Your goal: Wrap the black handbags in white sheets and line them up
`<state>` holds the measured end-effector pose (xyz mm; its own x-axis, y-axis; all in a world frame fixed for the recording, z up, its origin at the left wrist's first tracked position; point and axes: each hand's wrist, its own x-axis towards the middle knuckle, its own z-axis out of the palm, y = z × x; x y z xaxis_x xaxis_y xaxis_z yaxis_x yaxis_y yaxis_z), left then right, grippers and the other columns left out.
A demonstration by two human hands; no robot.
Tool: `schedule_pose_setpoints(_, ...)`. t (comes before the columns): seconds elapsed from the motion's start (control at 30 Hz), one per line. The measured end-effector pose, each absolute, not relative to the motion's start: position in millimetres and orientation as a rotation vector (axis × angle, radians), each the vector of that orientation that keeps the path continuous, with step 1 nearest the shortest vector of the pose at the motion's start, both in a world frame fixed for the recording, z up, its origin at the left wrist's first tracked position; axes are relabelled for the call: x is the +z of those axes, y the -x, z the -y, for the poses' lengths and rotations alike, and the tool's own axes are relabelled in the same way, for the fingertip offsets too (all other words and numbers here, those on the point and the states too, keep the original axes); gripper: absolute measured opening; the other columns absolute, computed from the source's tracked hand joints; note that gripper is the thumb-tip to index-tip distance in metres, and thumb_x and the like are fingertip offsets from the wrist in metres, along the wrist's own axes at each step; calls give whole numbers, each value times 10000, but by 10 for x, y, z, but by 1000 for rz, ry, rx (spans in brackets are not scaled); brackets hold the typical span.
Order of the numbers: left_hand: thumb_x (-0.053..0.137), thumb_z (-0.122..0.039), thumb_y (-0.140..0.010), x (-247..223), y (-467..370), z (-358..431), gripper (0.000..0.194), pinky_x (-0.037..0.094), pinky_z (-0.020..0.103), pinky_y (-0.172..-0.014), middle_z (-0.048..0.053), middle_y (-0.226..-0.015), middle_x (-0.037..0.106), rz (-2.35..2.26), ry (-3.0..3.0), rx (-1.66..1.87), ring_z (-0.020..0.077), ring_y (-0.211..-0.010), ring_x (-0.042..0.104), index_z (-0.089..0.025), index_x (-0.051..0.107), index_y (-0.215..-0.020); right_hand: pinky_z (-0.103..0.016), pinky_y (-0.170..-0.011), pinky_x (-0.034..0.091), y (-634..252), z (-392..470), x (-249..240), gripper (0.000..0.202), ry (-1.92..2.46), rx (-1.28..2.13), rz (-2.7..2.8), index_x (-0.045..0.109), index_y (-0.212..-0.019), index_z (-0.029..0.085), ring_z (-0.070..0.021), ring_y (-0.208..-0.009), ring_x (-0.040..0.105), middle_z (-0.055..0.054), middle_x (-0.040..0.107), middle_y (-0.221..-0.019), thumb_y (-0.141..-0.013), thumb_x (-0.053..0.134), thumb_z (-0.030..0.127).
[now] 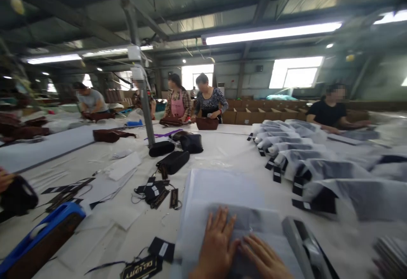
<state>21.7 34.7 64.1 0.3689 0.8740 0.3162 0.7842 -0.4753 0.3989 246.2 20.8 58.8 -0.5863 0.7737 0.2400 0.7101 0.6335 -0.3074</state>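
Note:
My left hand (pixel 218 243) lies flat with its fingers stretched out on a translucent white wrapping sheet (pixel 267 217). Beside it, my right hand (pixel 265 257) also rests on the sheet, fingers extended and the two thumbs close together. Something dark shows through under the sheet; its kind is hidden. Beneath and beyond it spreads a stack of white sheets (pixel 219 185). Close to my right hand stands a grey tape dispenser (pixel 307 245). Black hang tags (pixel 143 266) with cords, one with gold lettering, lie left of my hands.
Wrapped dark bags (pixel 356 198) with black tags form a row at right. Black pouches (pixel 173 162) and more tags (pixel 155 190) lie ahead. A blue tape dispenser (pixel 47 236) sits at left, below a person's hand (pixel 4 180). A metal post (pixel 146 109) rises midtable; several co-workers stand around.

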Motion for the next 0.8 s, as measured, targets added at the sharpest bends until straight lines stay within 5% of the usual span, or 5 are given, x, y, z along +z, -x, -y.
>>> schedule_pose_setpoints(0.17, 440, -472, -969, 529, -337, -486, 576, 271, 617, -1132, 95, -1578, 255, -1547, -2618, 645, 316, -1459, 207, -286, 293, -1494, -569, -1136, 313, -2369, 130, 438, 969, 1530, 255, 2458, 293, -1502, 323, -370, -1435, 210, -67, 194, -1584, -657, 725, 126)
schedule_pose_setpoints(0.3, 437, -469, -972, 479, -291, -569, 551, 310, 599, -1117, 103, -1562, 303, -1514, -2674, 634, 306, -1446, 253, -272, 340, -1478, -538, -1167, 258, -2314, 120, 443, 972, 1615, 200, 2427, 308, -1499, 309, -295, -1454, 196, -65, 222, -1584, -622, 518, -55)
schedule_pose_setpoints(0.5, 451, -433, -970, 697, -33, -485, 561, 346, 574, -1105, 101, -1542, 362, -1506, -2568, 874, 290, -1425, 314, -280, 314, -1493, -504, -1174, 237, -2399, -59, 778, 834, 1524, 295, 2462, 342, -1491, 267, -314, -1440, 250, -91, 259, -1584, -715, 612, 124)
schedule_pose_setpoints(0.63, 476, -484, -950, 841, 161, -484, 650, 298, 570, -1135, 105, -1548, 353, -1601, -2407, 1019, 290, -1438, 285, -286, 226, -1516, -483, -1174, 226, -2529, -439, 1221, 593, 1423, 197, 2401, 468, -1410, 263, -264, -1353, 415, -68, 482, -1467, -834, 606, 236)
schedule_pose_setpoints(0.8, 545, -540, -899, 926, 260, -729, 790, 331, 512, -1132, 132, -1565, 308, -1727, -2121, 1007, 295, -1425, 312, -227, 174, -1522, -521, -1164, 211, -2704, -1077, 1424, 671, 1523, 104, 2089, 358, -1474, 219, -296, -1426, 279, -105, 413, -1509, -870, 623, 343)
